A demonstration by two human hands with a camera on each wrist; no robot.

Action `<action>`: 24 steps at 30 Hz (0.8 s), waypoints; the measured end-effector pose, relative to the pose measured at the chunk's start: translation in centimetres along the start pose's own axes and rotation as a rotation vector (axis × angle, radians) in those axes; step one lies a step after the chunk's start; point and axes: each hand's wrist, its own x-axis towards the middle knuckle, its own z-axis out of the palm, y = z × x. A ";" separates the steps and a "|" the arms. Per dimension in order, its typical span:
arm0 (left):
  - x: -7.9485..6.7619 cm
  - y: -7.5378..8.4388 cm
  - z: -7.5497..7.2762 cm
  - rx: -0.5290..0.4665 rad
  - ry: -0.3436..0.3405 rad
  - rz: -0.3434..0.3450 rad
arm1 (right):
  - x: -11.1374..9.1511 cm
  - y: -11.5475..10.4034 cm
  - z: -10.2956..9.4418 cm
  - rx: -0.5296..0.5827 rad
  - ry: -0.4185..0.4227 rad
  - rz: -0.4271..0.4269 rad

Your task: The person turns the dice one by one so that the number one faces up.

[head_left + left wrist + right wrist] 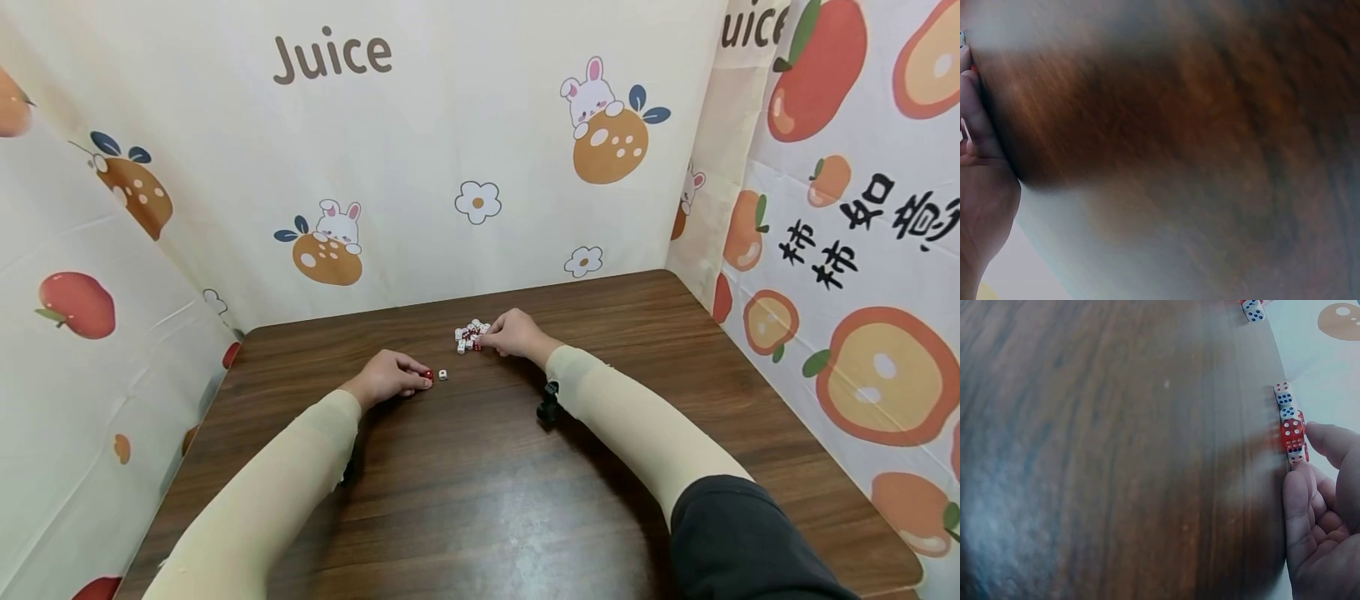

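My left hand (385,377) pinches a red die (428,375) between thumb and fingers, just above or on the table. Right beside it lies a white die (442,375), apart from the fingers. At the far middle of the table, my right hand (516,335) reaches its fingertips to the right side of a cluster of white and red dice (471,331). In the right wrist view, a red die (1293,432) and several white dice stand at the thumb and finger tips. Whether those fingers grip one is hidden. The left wrist view shows only part of the left hand (982,187).
The brown wood-grain table (465,475) has rounded corners. Its far edge meets a cream curtain (420,150) printed with rabbits and fruit. More printed cloth (847,292) hangs along the right side. A small dark device (549,406) is worn at the right wrist.
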 end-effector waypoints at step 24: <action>-0.7 0.9 -0.2 0.124 -0.018 0.009 | -0.2 -0.3 -0.1 -0.041 -0.011 -0.010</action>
